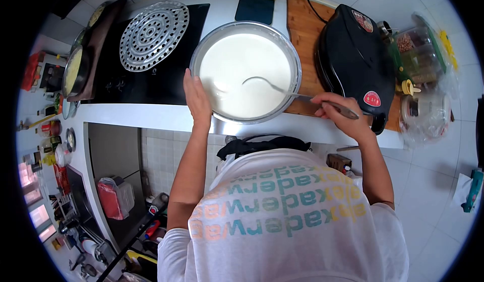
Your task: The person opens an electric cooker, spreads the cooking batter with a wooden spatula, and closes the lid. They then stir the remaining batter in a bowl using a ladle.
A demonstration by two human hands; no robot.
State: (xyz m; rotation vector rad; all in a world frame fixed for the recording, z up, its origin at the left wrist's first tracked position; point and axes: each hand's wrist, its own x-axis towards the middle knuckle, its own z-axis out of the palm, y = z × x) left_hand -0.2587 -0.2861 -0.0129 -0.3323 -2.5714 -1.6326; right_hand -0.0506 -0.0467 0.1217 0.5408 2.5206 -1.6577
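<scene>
A large metal bowl (297,75) full of smooth white liquid stands on the white counter. My left hand (197,98) lies flat along the bowl's left wall, fingers stretched out and pointing away from me. On the right, my right hand (337,111) is closed round the handle of a metal ladle (301,96). The ladle slants over the bowl's right rim, and its curved head dips into the liquid near the middle, where it is partly hidden.
Left of the bowl, a perforated metal steamer plate (154,36) rests on a black cooktop (166,88). A black electric appliance (358,55) sits on a wooden board (302,30) at the right. Beyond it are jars and a clear container (421,52).
</scene>
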